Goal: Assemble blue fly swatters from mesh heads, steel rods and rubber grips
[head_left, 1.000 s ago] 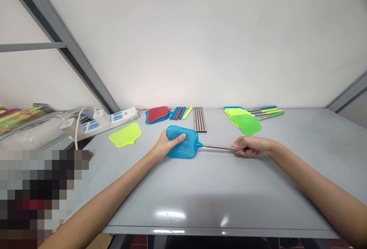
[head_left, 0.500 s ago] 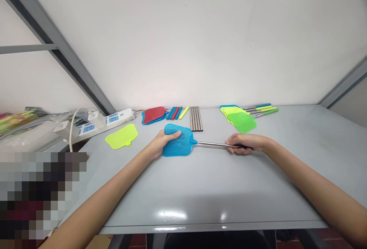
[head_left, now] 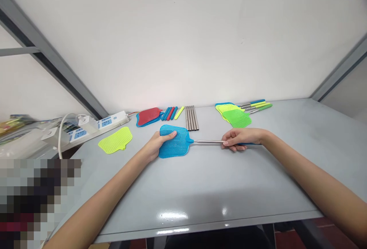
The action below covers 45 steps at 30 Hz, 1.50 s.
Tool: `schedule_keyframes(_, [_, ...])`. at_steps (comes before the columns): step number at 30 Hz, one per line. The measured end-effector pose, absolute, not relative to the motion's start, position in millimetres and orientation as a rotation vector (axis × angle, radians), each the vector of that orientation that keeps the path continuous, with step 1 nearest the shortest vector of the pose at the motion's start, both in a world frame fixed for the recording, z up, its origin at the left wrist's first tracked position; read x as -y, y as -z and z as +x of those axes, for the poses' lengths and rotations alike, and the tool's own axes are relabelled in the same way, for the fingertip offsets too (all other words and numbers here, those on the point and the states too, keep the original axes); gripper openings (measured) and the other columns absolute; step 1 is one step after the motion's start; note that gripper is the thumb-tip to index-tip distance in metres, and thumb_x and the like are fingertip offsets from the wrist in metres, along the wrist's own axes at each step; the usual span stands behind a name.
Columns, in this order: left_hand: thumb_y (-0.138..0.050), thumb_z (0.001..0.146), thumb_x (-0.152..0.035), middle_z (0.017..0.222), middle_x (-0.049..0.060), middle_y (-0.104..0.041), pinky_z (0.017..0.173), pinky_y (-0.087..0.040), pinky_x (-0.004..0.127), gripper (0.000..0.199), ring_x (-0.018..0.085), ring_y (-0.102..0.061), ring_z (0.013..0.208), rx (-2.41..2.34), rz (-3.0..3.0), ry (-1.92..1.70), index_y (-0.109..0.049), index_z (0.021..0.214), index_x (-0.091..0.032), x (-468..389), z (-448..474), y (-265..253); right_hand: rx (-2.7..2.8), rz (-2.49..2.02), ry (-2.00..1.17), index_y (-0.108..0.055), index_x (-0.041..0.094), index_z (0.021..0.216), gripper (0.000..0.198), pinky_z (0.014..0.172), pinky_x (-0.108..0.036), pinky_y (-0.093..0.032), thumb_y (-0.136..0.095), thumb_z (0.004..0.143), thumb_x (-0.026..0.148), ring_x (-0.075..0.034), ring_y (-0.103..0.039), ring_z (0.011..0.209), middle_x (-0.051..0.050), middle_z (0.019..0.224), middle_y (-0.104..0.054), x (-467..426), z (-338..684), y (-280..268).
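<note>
A blue fly swatter (head_left: 174, 142) is held level above the grey table, its perforated head to the left and its metal rod running right. My left hand (head_left: 156, 145) pinches the head at its left edge, thumb on top. Around the rod and the front of the blue handle my right hand (head_left: 236, 140) is closed; part of the handle shows under the wrist. Behind the swatter lie several metal rods (head_left: 192, 118) side by side. Left of them are several blue and red handles (head_left: 170, 113) and a yellow handle (head_left: 179, 112).
Red and blue swatter heads (head_left: 149, 116) are stacked at the back, and a lone yellow swatter head (head_left: 115, 140) lies at left. Several whole swatters (head_left: 236, 118) lie at back right. A power strip (head_left: 104, 123) with plugs and a white cable borders the left side.
The camera view has shifted a little. My right hand has turned on the handle, with its thumb now on the rod, and more of the blue handle shows behind it.
</note>
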State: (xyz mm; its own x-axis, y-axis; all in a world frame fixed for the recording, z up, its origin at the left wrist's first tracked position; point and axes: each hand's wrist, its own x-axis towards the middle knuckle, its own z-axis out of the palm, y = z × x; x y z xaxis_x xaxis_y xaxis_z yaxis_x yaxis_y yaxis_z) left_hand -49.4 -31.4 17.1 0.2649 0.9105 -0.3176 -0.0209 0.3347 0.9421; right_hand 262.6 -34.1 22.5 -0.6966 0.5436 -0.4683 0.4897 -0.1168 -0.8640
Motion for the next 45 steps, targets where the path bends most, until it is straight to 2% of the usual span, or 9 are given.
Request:
schedule_keyframes(9, [-0.069,0.065,-0.033,0.089,0.006,-0.069,0.071,-0.054,0.033,0.029,0.022,-0.065,0.08,-1.139,0.998,-0.811,-0.063,0.088,-0.018,29.3,-52.4,-19.5,2.08,-1.444,-1.807,-0.053,0.015,0.075,0.031,0.045,-0.019,-0.032,-0.061,0.07,0.044,-0.005,-0.043,0.046,0.002,0.06,-0.053,24.5,288.2,-26.7])
schedule_keyframes(14, [-0.069,0.064,-0.033,0.087,0.006,-0.069,0.07,-0.055,0.032,0.029,0.022,-0.065,0.079,-1.178,0.982,-0.82,-0.063,0.088,-0.017,28.1,-53.8,-20.6,2.065,-1.458,-1.747,-0.058,0.014,0.076,0.032,0.045,-0.021,-0.032,-0.059,0.07,0.046,-0.006,-0.042,0.046,0.001,0.06,-0.053,21.3,297.1,-25.3])
schedule_keyframes(23, [-0.07,0.063,-0.034,0.094,0.008,-0.068,0.069,-0.055,0.032,0.035,0.023,-0.065,0.081,-1.203,0.984,-0.905,-0.061,0.091,-0.017,30.6,-56.7,-16.1,2.017,-1.401,-1.654,-0.065,0.01,0.071,0.031,0.037,-0.021,-0.015,-0.058,0.071,0.04,-0.004,-0.029,0.04,0.003,0.048,-0.041,23.7,286.2,-26.5])
schedule_keyframes(29, [-0.071,0.061,-0.036,0.093,0.01,-0.068,0.074,-0.053,0.036,0.04,0.024,-0.064,0.082,-1.206,1.029,-0.865,-0.06,0.093,-0.015,34.9,-55.4,-16.0,1.85,-1.349,-2.027,-0.059,0.009,0.069,0.03,0.033,-0.018,-0.01,-0.055,0.073,0.039,-0.002,-0.021,0.035,0.006,0.045,-0.035,23.4,276.5,-16.5])
schedule_keyframes(34, [-0.071,0.06,-0.037,0.093,0.011,-0.068,0.074,-0.053,0.037,0.041,0.025,-0.064,0.082,-1.192,1.035,-0.858,-0.061,0.092,-0.015,38.7,-52.3,-17.5,1.825,-1.326,-2.118,-0.055,0.01,0.067,0.031,0.031,-0.016,-0.011,-0.052,0.076,0.039,-0.002,-0.022,0.034,0.007,0.043,-0.033,24.2,271.1,-12.8])
schedule_keyframes(40, [-0.071,0.061,-0.036,0.087,0.008,-0.069,0.073,-0.053,0.035,0.034,0.023,-0.065,0.077,-1.187,1.074,-0.872,-0.062,0.086,-0.015,40.2,-50.4,-17.6,1.792,-1.293,-2.276,-0.051,0.012,0.068,0.032,0.029,-0.015,-0.009,-0.048,0.079,0.042,-0.002,-0.016,0.034,0.009,0.045,-0.027,27.6,263.0,-14.4])
schedule_keyframes(45, [-0.07,0.062,-0.036,0.088,0.007,-0.069,0.072,-0.053,0.034,0.032,0.022,-0.065,0.078,-1.166,1.068,-0.862,-0.062,0.086,-0.016,40.4,-48.4,-19.5,1.854,-1.269,-2.188,-0.052,0.011,0.069,0.034,0.031,-0.016,-0.011,-0.046,0.08,0.042,-0.002,-0.02,0.035,0.008,0.046,-0.03,28.8,264.3,-16.2])
